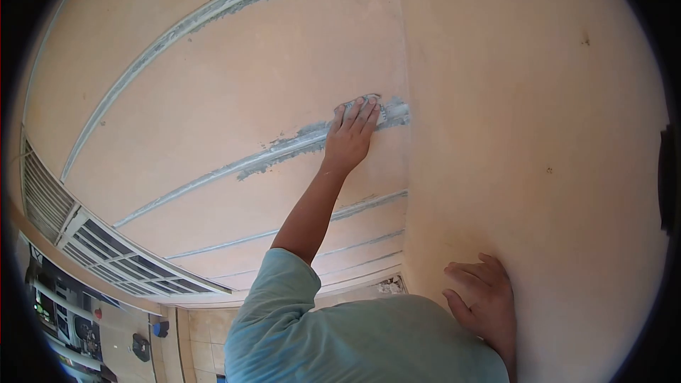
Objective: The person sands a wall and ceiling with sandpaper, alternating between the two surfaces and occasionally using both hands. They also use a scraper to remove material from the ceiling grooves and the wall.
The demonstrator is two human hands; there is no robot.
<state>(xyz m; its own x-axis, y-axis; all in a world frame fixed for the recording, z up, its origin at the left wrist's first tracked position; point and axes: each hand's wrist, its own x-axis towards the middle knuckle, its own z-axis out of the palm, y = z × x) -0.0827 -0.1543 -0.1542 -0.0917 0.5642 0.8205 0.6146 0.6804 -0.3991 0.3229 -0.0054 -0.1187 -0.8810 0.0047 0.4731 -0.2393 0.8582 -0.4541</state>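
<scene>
My left hand [351, 135] lies with fingers stretched flat over a pale printed sheet, which looks like sandpaper [381, 115]. It presses the sheet against a grey-white filled seam [284, 147] on the peach surface, close to the corner; the thumb is hidden. Ragged grey filler patches border the seam around the hand. At the lower right, my right hand [486, 298] holds nothing; its fingers are spread and bent against the plain adjoining wall [539, 99], with the thumb apart.
Another broad filled seam [213, 8] curves above, and thinner seams [362, 206] run below. A white slatted grille [128, 252] lines the left edge. Floor tiles [206, 333] and a dark blue object [161, 328] show at the lower left. A dark strip [667, 177] marks the right edge.
</scene>
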